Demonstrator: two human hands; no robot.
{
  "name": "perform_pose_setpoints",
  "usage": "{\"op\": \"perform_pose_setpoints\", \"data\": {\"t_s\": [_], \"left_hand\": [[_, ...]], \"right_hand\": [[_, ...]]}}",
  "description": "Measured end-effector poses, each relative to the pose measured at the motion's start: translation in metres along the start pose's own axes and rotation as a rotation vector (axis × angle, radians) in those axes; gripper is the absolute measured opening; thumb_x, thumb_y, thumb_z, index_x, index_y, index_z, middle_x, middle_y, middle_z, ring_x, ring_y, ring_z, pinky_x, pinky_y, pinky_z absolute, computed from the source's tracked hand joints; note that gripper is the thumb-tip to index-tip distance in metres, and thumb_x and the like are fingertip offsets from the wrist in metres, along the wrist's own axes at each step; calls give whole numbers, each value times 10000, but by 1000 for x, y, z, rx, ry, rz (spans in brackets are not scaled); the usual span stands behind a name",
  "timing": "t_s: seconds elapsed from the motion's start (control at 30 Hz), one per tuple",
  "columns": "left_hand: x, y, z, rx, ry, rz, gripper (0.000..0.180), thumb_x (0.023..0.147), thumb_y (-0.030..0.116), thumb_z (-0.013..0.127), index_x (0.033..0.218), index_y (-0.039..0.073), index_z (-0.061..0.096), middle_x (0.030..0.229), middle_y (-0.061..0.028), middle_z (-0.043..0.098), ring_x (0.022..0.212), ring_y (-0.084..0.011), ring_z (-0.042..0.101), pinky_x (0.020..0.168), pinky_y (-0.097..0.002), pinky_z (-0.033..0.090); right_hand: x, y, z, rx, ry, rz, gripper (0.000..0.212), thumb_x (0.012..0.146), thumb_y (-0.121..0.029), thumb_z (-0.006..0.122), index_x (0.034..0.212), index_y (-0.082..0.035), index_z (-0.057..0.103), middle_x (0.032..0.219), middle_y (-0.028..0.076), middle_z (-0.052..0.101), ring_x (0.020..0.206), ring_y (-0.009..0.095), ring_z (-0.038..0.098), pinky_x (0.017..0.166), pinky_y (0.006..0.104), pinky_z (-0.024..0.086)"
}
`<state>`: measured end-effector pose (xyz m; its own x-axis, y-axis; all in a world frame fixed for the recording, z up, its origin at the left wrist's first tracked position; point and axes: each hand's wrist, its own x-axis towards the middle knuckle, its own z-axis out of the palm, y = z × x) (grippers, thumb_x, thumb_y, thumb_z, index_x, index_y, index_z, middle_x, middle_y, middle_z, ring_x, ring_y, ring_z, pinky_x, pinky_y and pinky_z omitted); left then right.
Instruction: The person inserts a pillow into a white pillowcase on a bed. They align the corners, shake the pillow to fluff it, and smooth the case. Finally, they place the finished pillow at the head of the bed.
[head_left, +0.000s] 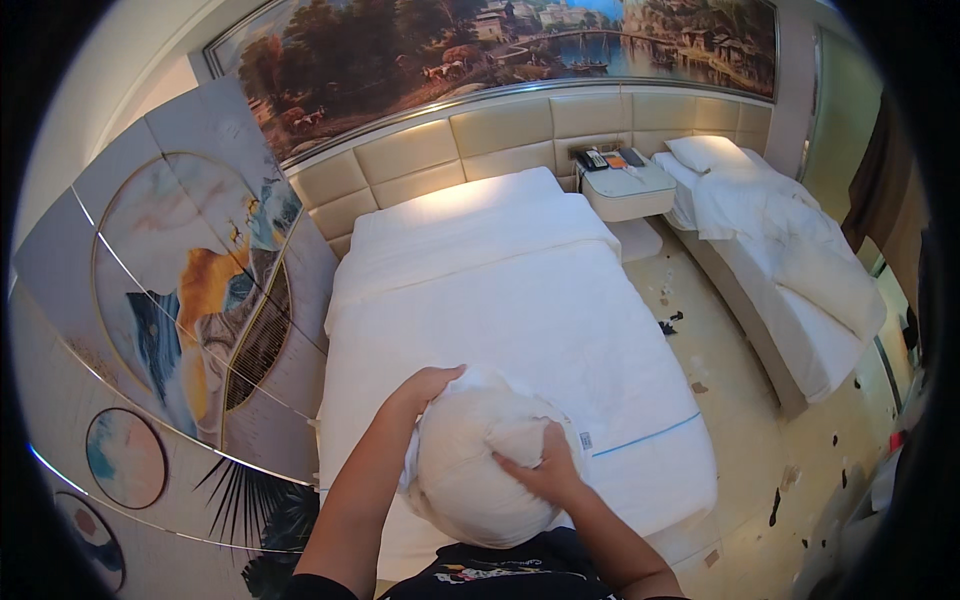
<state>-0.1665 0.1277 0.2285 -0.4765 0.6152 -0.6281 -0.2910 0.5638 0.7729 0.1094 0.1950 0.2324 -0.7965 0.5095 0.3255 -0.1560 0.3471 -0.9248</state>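
Fingers (552,447) of left hand (430,386) and right hand (550,477), partly hidden, grasp a white bundle (465,470).

From my end I log one plump cream pillow (465,465), rounded and bulging, its surface creased near the middle. White cloth (487,384) shows loosely around its far and left edges. Pillow sits over the bed's (640,490) near end; contact underneath hidden from me.
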Motion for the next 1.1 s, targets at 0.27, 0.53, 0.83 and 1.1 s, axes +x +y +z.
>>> {"op": "perform_pose_setpoints", "data": {"t_s": [0.27,0.53,0.83,1.1], "left_hand": [[-79,54,77,186,27,679,183,909,134,646,999,-16,701,914,-61,703,802,-94,615,725,-247,500],[-133,43,109,657,131,957,272,834,157,716,1067,23,677,951,-169,688,860,-252,663,758,-305,515],[-144,43,78,733,181,710,369,779,169,769,1056,-23,619,959,-166,662,858,-230,630,777,-311,498],[-145,4,137,803,214,1164,251,752,62,723,984,48,627,977,-128,652,932,-321,612,814,-384,489]], "right_hand": [[14,15,18,-499,148,-212,377,721,-133,711,1087,-86,638,1243,103,569,1188,288,496,970,459,349],[55,50,9,-319,239,-256,354,822,-133,636,1160,-38,589,1144,177,613,1120,382,533,983,452,385],[17,44,3,-379,-44,-13,466,757,-158,675,1179,2,556,1161,220,585,1106,416,518,928,478,419],[40,69,-2,-334,273,-100,254,746,-108,666,991,-49,638,991,136,659,959,331,617,820,406,480]]}}
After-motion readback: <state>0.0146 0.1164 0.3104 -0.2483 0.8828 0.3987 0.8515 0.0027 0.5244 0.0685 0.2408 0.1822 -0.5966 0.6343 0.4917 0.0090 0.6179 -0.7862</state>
